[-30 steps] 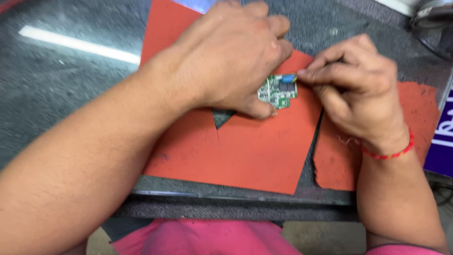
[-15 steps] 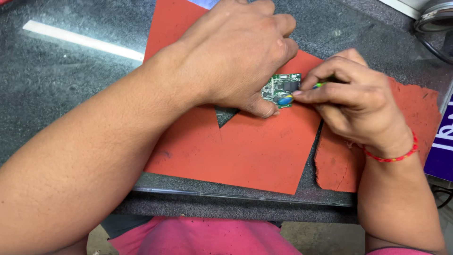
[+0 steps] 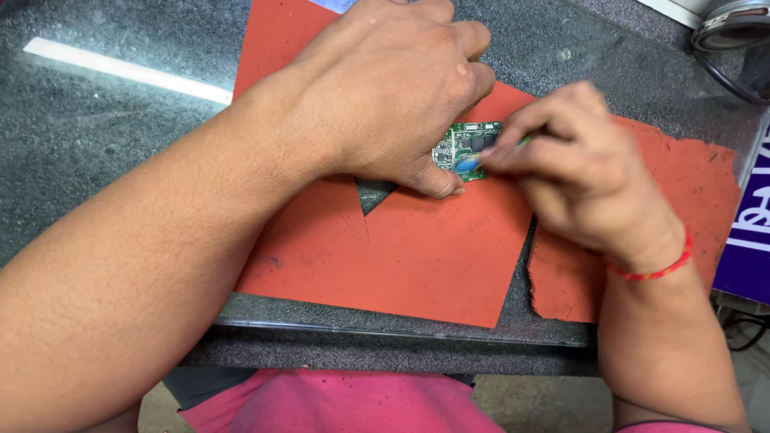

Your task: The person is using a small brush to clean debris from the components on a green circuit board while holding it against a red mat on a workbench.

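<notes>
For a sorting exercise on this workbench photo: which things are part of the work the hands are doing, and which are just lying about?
In use:
left hand, pressing on the board
small green circuit board
right hand, pinching a thin tool at the board
red mat beneath

Lying about:
torn red mat piece
round metal object
purple card

**Green on red, over speckled grey**

The small circuit board point(image 3: 464, 149) is showing green, dotted with black chips and silver specks, with a blue patch at its lower edge. The mat point(image 3: 417, 256) beneath is glowing a flat orange-red, as is the torn piece point(image 3: 682, 192) beside it. The worktop point(image 3: 96, 128) is showing dark grey with fine pale speckles. A red thread point(image 3: 654, 271) is circling one wrist, and pink cloth point(image 3: 337, 405) is showing below.
</notes>
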